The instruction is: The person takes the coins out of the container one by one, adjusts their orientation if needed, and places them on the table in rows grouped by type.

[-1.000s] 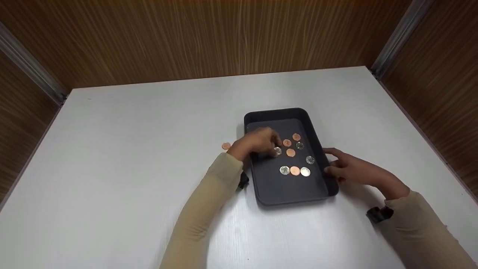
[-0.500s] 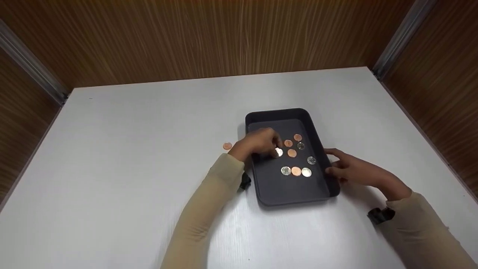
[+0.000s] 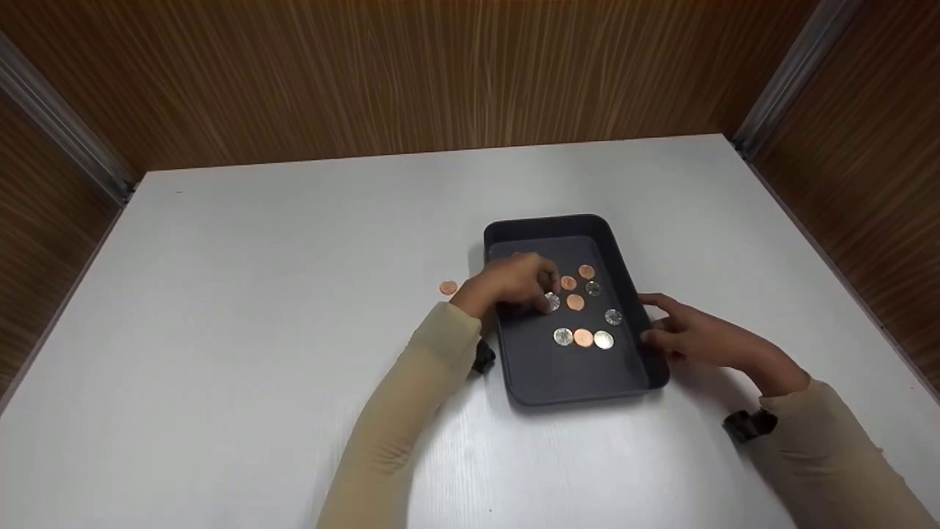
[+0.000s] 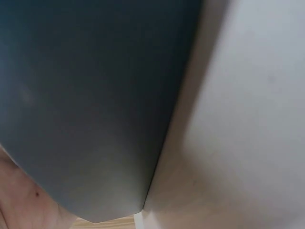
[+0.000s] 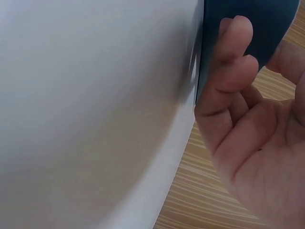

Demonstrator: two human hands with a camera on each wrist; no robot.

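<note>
- The left hand [image 3: 510, 283] reaches over the left wall of the black tray [image 3: 558, 375]; its fingertips are curled together on a silver coin [image 3: 553, 301] lying on the tray floor, pinching it as far as the head view shows
- The right hand [image 3: 687, 334] rests against the tray's right wall, fingers bent loosely along the outside of the rim; in the right wrist view those fingers [image 5: 228, 71] touch the dark wall without wrapping round it
- More coins lie inside the tray: copper coins [image 3: 575, 302] just right of the left hand's fingertips, and a row of three [image 3: 583, 338] nearer the person, silver, copper, silver
- One loose copper coin [image 3: 448, 288] lies on the white table [image 3: 257, 294], left of the tray and just beside the left wrist
- Wood-grain walls [image 3: 404, 73] enclose the table on three sides
</note>
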